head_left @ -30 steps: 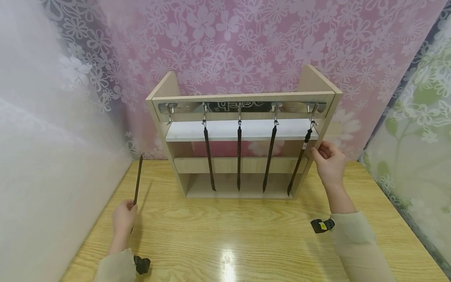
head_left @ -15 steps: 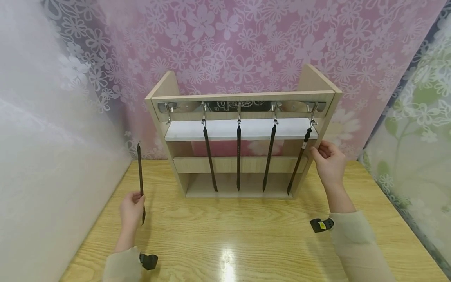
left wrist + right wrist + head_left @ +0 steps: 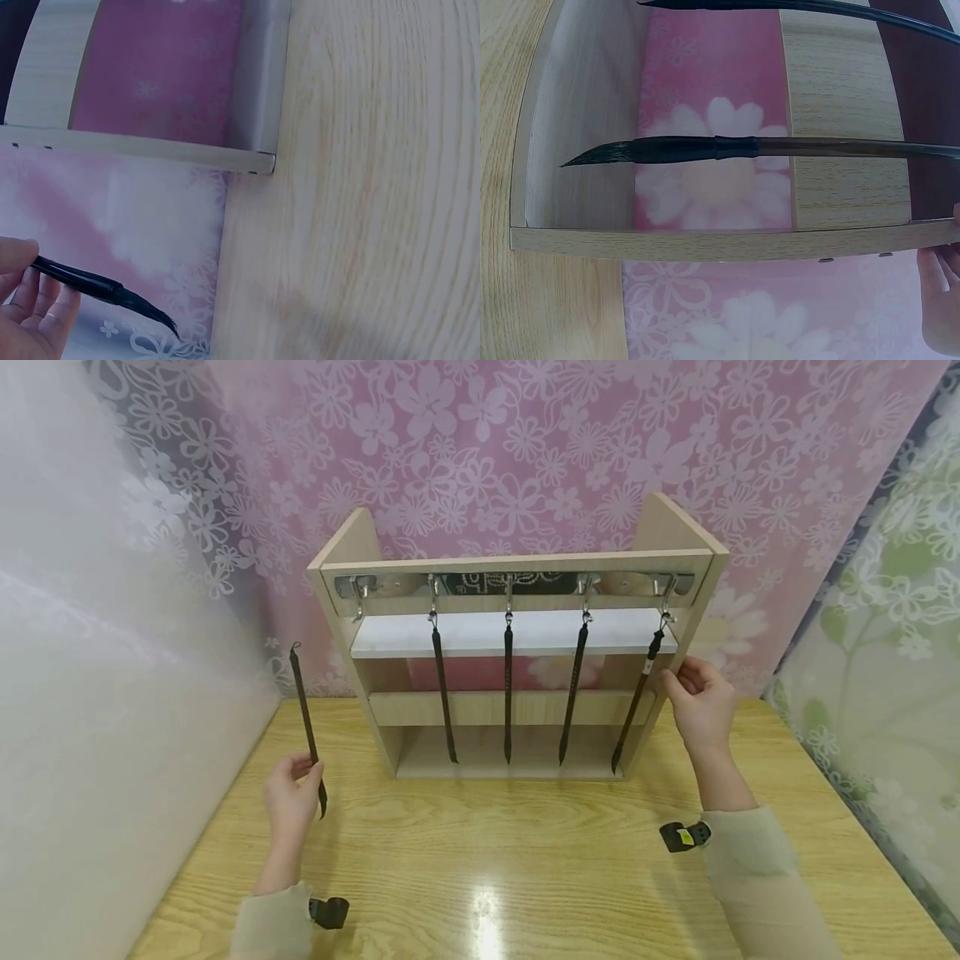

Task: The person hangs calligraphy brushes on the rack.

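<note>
My left hand (image 3: 291, 793) pinches a dark calligraphy brush (image 3: 303, 702) low on its handle, left of the wooden rack (image 3: 420, 710). The brush leans slightly left, hanging loop up and bristle tip down. In the left wrist view the brush's dark bristles (image 3: 154, 311) show, curving to a point. My right hand (image 3: 701, 706) grips the rack's right side panel (image 3: 705, 244) between thumb and fingers. Several similar brushes hang by loops from the rack's metal hooks; the rightmost hanging brush (image 3: 636, 706) is tilted, near my right hand. The leftmost hook (image 3: 358, 603) carries nothing.
The rack stands at the back of a wood-grain table (image 3: 420, 860), with a white shelf (image 3: 472, 637) inside it. A pink floral curtain (image 3: 480, 460) hangs behind. A pale wall (image 3: 135, 693) borders the table at left, a floral sheet (image 3: 877, 635) at right.
My left hand has moved up and to the right with the brush, which now leans left instead of right. My right hand stays on the rack. The leftmost hanging brush sways slightly.
</note>
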{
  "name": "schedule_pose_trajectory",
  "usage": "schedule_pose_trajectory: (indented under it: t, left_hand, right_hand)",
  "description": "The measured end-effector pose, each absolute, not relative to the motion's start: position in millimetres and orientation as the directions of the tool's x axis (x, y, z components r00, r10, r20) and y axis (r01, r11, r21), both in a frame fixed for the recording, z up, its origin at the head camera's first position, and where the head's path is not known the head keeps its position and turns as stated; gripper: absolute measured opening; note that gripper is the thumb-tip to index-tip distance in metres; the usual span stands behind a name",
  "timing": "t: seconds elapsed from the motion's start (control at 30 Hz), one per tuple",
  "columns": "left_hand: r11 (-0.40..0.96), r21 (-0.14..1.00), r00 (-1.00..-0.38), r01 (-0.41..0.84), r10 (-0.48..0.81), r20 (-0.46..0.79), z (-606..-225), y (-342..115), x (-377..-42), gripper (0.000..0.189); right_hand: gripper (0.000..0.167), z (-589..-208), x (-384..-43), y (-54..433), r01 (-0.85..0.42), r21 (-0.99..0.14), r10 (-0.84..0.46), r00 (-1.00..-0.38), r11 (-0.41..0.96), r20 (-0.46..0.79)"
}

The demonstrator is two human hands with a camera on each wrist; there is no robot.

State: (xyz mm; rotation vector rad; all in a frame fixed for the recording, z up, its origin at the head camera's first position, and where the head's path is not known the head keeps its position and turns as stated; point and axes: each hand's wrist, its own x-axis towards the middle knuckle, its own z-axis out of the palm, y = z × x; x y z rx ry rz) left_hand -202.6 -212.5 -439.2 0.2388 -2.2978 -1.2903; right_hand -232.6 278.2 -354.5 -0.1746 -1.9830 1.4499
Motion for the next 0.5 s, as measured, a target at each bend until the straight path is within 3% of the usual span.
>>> schedule_pose_trajectory:
  t: [0.5]
  left_hand:
    - [0.490,0.850,-0.847,0.194,-0.353,0.397,-426.2,-191.5,-199.4,0.016]
  right_hand:
    - [0.030,-354.6,-232.7,276.5,-0.311,-0.881,0.470,-0.755,0.357,0.458]
